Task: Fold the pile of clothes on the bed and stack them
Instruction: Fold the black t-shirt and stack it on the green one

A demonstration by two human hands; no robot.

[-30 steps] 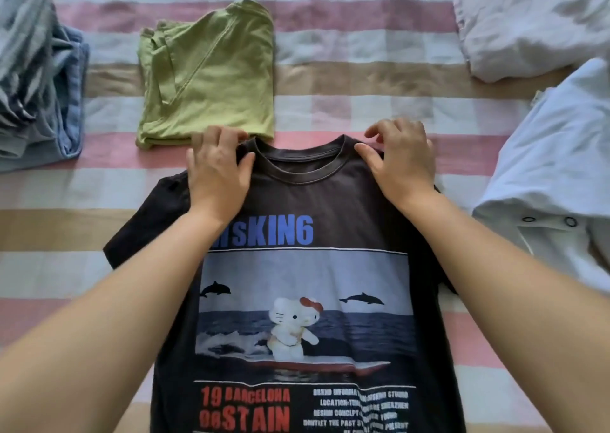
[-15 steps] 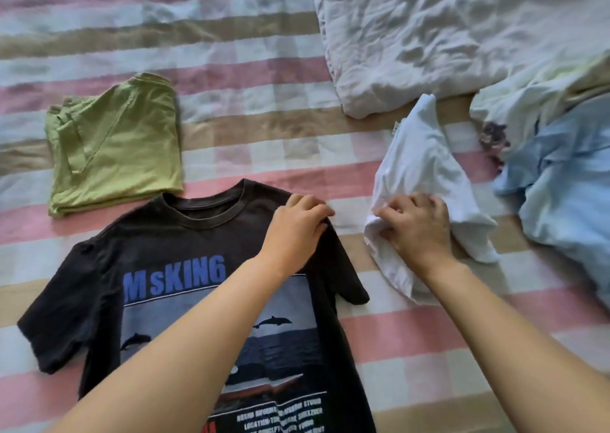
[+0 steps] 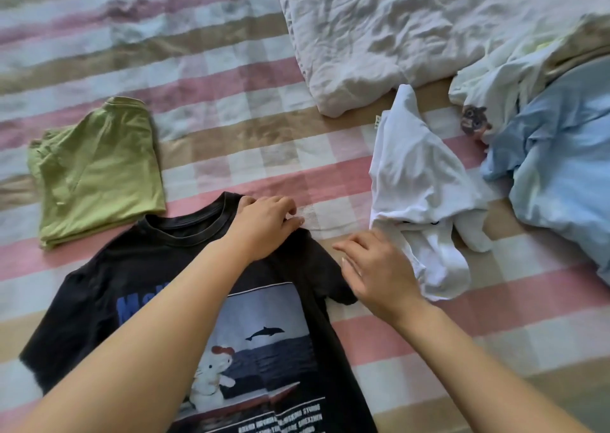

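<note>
**Black T-shirt being squared up for its first fold**

Head view. The black T-shirt is lying face up on the checked bedsheet, with its print showing and its collar pointing away from the person. It is probably being laid flat like this so that the sleeves can be turned in evenly.

The left hand is being reached across to the shoulder on the right hand's side, just beside the collar. Its fingers are being bent over the shoulder edge. Whether cloth is being pinched beneath them cannot be told. The likely purpose is to anchor or tug that shoulder straight.

The right hand is being held palm down with its fingers loose and slightly spread, and nothing is being gripped. It is hovering over the sleeve hem on that side, between the sleeve and the white garment. Contact with the sleeve cannot be confirmed. It is judged to be going for the sleeve next.

The green shirt is lying already folded just beyond the black T-shirt's other shoulder, apparently serving as the base of the stack.

The unfolded pile is lying to the right:
- the white garment, crumpled, is nearest;
- a light blue garment and pale cloths are lying beyond it;
- a rumpled white duvet is lying behind them.

Much of the task is judged to be outstanding.
</note>
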